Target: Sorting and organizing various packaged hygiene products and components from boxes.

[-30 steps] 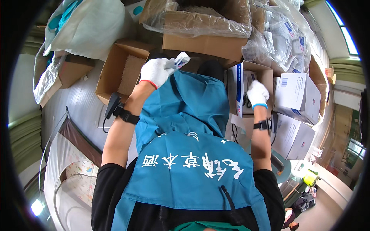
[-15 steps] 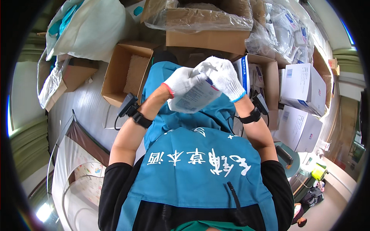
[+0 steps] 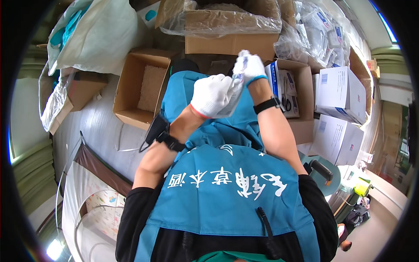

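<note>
In front of my lap, both white-gloved hands grip a flat plastic packet (image 3: 235,97) with blue print. It is turned nearly edge-on, slanting up and away from me. My left hand (image 3: 212,94), in a glove with a red cuff, is closed on the packet's left side. My right hand (image 3: 254,70), whose glove has a blue cuff, is closed around its upper right part; most of those fingers are hidden. An open carton (image 3: 303,85) with a blue-and-white box (image 3: 274,79) and similar packets (image 3: 290,94) inside stands right of my right hand.
Left of my knees is an open brown carton (image 3: 126,87) with pale material inside. A larger plastic-lined carton (image 3: 227,44) stands ahead. Many packets fill a clear bag (image 3: 321,32) at far right. White boxes (image 3: 336,89) stand at right, and a white sack (image 3: 104,37) at far left.
The packet has turned from facing me broadly to nearly edge-on. My right hand has tilted and moved slightly forward; my left hand has shifted a little to the right.
</note>
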`<state>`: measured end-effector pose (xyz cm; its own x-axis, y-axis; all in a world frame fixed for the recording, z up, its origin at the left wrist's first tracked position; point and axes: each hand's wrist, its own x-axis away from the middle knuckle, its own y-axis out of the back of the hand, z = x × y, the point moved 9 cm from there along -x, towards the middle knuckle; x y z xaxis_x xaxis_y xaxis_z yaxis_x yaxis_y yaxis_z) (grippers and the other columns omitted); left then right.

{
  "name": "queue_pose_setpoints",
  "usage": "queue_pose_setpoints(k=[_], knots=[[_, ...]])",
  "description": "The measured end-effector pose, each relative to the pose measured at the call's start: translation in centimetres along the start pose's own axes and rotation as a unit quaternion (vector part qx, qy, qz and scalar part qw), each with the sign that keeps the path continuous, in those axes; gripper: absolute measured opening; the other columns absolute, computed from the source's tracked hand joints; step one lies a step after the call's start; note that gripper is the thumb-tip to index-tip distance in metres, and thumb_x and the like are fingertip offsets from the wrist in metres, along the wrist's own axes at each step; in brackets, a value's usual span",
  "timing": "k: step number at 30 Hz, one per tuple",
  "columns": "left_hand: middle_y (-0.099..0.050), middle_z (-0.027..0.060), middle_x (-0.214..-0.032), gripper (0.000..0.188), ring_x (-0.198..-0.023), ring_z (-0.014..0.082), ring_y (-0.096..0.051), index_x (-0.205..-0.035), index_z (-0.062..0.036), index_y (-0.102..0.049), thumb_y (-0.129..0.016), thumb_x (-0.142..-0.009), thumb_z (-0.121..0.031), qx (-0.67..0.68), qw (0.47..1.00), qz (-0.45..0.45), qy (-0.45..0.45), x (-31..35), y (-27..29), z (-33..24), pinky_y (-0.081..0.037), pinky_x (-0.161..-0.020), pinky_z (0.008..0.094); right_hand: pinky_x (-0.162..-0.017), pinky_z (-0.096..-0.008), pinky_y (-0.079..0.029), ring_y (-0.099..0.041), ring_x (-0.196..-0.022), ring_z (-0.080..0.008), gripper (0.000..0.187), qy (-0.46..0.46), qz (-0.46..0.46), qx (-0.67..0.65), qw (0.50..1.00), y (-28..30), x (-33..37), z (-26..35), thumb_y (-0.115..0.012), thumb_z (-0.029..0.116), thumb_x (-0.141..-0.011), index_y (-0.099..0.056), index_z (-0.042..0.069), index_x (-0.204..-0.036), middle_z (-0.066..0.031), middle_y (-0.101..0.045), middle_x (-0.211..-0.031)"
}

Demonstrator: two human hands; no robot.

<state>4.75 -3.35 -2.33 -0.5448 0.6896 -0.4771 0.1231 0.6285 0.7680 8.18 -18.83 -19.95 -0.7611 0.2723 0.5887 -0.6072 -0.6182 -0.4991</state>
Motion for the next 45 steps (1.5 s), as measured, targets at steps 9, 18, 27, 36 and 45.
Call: queue_pose_setpoints(k=[9, 18, 27, 36, 45], knots=[[-0.048, 0.0101, -0.062, 0.023, -0.053, 0.0197, -0.046, -0.076, 0.0012, -0.056, -0.056, -0.097, -0.009, 0.211, 0.938, -0.198, 0.191, 2.7, 6.8, 5.5, -0.04, -0.052, 0.0281, -0.065, -0.0332, -0.052, -0.06, -0.074, -0.0191, 0.014, 0.035, 0.11, -0.145, 0.983, -4.5, 6.1, 2.0, -0.054, 0.02, -0.098, -0.059, 0.007, -0.098, -0.0061, -0.061, -0.083], [-0.061, -0.004, -0.078, 0.038, -0.073, 0.0033, -0.048, -0.092, 0.0025, -0.068, -0.048, -0.103, -0.028, 0.314, 0.819, -0.328, 0.351, 3.9, 7.0, 10.7, -0.042, -0.067, 0.0211, -0.094, -0.0367, -0.048, -0.055, -0.112, -0.0224, 0.066, -0.038, 0.314, -0.15, 0.937, -6.6, 13.2, -1.8, -0.056, 0.045, -0.096, -0.038, -0.001, -0.14, -0.0141, -0.049, -0.137], [-0.063, -0.0024, -0.087, 0.03, -0.081, 0.0045, -0.051, -0.097, 0.003, -0.067, -0.049, -0.103, -0.021, 0.322, 0.824, -0.353, 0.304, 4.2, 5.8, 8.9, -0.043, -0.075, 0.021, -0.067, -0.0256, -0.045, -0.055, -0.075, -0.0104, 0.027, 0.115, 0.102, 0.142, 0.978, -3.5, 11.7, -0.7, -0.055, 0.026, -0.099, -0.059, 0.004, -0.114, -0.0029, -0.062, -0.095], [-0.065, 0.0208, -0.103, 0.034, -0.088, 0.0265, -0.065, -0.114, 0.0069, -0.062, -0.049, -0.096, -0.018, 0.268, 0.936, -0.224, 0.04, 1.7, 10.0, 1.9, -0.051, -0.081, 0.0331, -0.086, -0.0347, -0.056, -0.064, -0.103, -0.0211, 0.031, 0.064, 0.269, -0.166, 0.946, -4.5, 11.0, -2.5, -0.061, 0.019, -0.095, -0.055, 0.005, -0.121, -0.0076, -0.064, -0.113], [-0.069, 0.0122, -0.097, 0.016, -0.084, 0.0188, -0.066, -0.098, -0.0008, -0.071, -0.067, -0.082, 0.0, 0.265, 0.94, -0.169, 0.13, -0.9, 15.3, 2.1, -0.051, -0.073, 0.0282, -0.08, -0.0353, -0.057, -0.068, -0.093, -0.022, 0.027, 0.099, 0.28, -0.1, 0.95, -5.0, 11.6, 0.7, -0.066, 0.016, -0.091, -0.062, 0.001, -0.112, -0.011, -0.069, -0.104]])
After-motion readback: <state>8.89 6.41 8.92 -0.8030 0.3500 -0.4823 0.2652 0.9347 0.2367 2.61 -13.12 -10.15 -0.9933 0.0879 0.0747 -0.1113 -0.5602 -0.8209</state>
